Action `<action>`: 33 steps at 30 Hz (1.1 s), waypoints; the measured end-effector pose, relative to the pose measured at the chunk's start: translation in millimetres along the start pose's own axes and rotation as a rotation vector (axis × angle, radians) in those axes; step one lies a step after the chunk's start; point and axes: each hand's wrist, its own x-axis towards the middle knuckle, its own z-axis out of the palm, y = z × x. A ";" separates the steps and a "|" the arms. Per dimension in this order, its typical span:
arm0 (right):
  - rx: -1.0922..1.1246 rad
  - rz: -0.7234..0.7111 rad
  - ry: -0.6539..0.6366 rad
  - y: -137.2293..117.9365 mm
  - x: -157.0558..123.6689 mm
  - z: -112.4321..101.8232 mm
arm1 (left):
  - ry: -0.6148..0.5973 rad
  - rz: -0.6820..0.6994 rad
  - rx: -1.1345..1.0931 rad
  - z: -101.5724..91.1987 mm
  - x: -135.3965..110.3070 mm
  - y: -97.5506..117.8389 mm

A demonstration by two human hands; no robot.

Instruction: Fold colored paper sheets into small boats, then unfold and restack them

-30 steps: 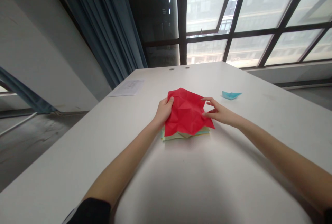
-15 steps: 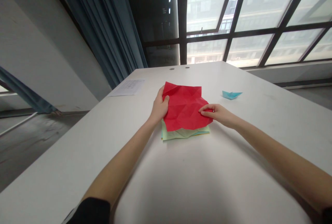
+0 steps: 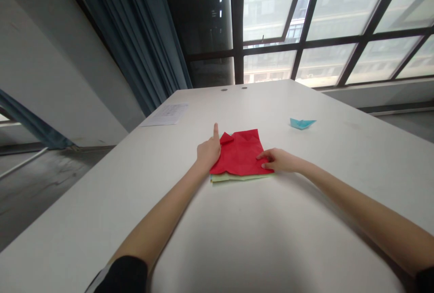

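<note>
A creased sheet of red paper (image 3: 241,155) lies over light green paper (image 3: 233,177), whose near edge shows below it. The red sheet's far left corner is folded over. Against the sheet's left edge rests my left hand (image 3: 208,152), index finger stretched away from me; its other fingers are bent and partly hidden. My right hand (image 3: 278,160) touches the near right part of the red sheet with thumb and fingers apart, gripping nothing.
A blue folded paper boat (image 3: 301,124) sits to the right on the white table (image 3: 244,229). Toward the far left lies a printed sheet (image 3: 166,115). Two round holes are near the table's far edge. Beyond stand windows and a blue curtain (image 3: 135,30).
The red sheet has come down from a raised, tilted position onto the green paper. My left hand has released its grip and moved down, index finger extended; my right hand has lowered and opened.
</note>
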 end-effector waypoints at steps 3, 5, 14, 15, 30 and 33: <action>-0.015 0.009 -0.003 -2.6 -2.5 -1.4 | 0.129 0.126 0.088 -1.1 -3.2 1.1; -0.023 0.003 0.000 -4.4 -4.5 -2.3 | 0.184 0.224 0.140 -4.8 -4.2 1.6; -0.059 -0.004 -0.002 -10.3 -9.5 -4.8 | -0.033 0.511 0.085 1.8 6.3 -9.8; -0.064 -0.007 -0.006 -10.0 -9.4 -4.9 | -0.065 0.515 0.062 3.7 7.3 -11.6; -0.228 -0.255 0.006 -9.1 -7.5 -2.1 | -0.360 0.368 -0.170 -1.2 -17.5 24.3; -0.223 -0.256 -0.016 -9.8 -5.9 -3.1 | -0.395 0.308 -0.218 1.1 -22.5 29.2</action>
